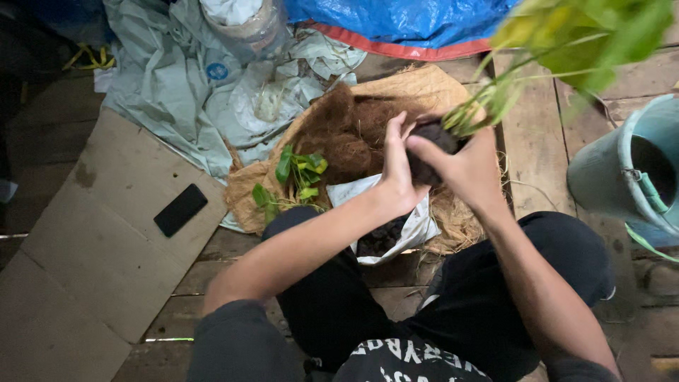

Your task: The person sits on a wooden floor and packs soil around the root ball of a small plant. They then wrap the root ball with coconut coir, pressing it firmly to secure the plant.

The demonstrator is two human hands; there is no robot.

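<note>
Both hands packing a dark soil ball around a plant's roots, over a sack of coconut fibre.

Left to right: flat cardboard sheet [92, 269] on the plank floor with a black phone [180, 209] lying on it; crumpled grey plastic sheeting [177, 92] behind; small leafy cutting [297, 173] on the brown sack [417, 88] beside the fibre pile [353, 134]; white bag of dark soil [396, 233] by the knees. Left hand [396, 173] pressed open-palmed against the soil ball [433, 145], right hand [463, 166] cupped around its other side, fingers closed on it; leafy stem [566, 49] sticks up and right, blurred. Teal bucket [629, 170] at far right, apart. Step looks like shaping the root ball, no fibre on it yet. Next move likely needs one hand keeping grip while the other reaches fibre, without crumbling the ball.
</note>
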